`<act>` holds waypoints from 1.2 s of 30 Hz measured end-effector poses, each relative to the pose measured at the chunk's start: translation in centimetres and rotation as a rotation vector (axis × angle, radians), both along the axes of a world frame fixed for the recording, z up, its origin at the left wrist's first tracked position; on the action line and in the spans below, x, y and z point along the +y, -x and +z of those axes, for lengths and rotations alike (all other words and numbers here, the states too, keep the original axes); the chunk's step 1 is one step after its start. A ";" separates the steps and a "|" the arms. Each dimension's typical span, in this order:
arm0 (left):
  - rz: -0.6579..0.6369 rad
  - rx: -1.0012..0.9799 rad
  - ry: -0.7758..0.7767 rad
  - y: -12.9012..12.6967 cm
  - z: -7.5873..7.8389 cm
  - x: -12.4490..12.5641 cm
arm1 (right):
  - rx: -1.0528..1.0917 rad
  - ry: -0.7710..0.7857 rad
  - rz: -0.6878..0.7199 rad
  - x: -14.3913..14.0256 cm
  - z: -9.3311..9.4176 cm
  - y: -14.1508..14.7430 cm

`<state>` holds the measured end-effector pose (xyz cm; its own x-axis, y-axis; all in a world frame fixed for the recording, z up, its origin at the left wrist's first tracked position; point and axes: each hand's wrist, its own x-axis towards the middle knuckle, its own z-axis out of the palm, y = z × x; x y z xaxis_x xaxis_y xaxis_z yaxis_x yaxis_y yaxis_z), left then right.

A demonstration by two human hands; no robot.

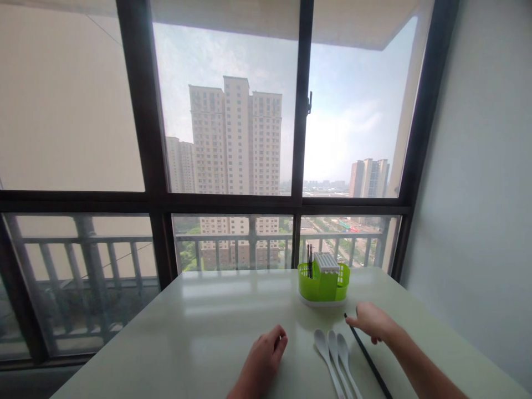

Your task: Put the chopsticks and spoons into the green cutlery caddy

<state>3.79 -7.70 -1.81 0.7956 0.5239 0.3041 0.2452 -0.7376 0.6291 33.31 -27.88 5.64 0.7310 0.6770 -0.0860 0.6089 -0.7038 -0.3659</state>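
My left hand (268, 354) rests on the pale table left of the spoons, its fingers curled in and nothing visible in them. My right hand (371, 321) is over the far end of a dark chopstick (368, 357), with a finger or thumb stretched across it and the other fingers bent down. Whether it touches the chopstick I cannot tell. Three white spoons (333, 354) lie side by side between my hands, bowls pointing away from me. Just beyond stands a bright green utensil caddy (328, 287) with dark chopsticks (310, 261) upright in its left part.
White ridged handles or sticks (326, 262) top the caddy's middle. The glossy table (199, 327) reaches to a dark-framed window (233, 204) with a railing outside. A plain wall (477, 233) bounds the right side.
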 end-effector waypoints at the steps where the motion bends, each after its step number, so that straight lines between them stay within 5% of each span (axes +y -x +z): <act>1: -0.005 -0.013 0.004 0.0 0.1 0.1 | 0.008 0.056 0.004 -0.5 -1.5 0.3; 5: -0.027 -0.025 0.024 0.1 0.5 0.3 | -0.046 0.075 -0.002 -0.8 -3.8 1.2; 12: -0.017 -0.035 0.040 0.0 0.3 0.9 | -0.177 -0.019 -0.028 0.0 -2.4 2.2; 17: -0.036 -0.010 0.042 0.0 -0.1 1.1 | -0.274 -0.151 0.007 -0.7 2.1 3.1; 20: -0.067 -0.007 0.042 0.1 0.1 1.0 | -0.235 -0.457 0.145 -0.1 5.6 5.9; 23: -0.132 -0.034 0.053 0.3 0.4 0.9 | -0.015 -0.728 0.296 2.0 6.8 10.0; 31: -0.158 -0.029 0.021 1.0 0.8 -0.2 | 0.110 -0.956 0.402 9.1 -0.3 15.8; 36: -0.076 0.044 0.014 0.5 0.4 -0.1 | 0.196 -0.952 0.453 9.5 -0.3 16.6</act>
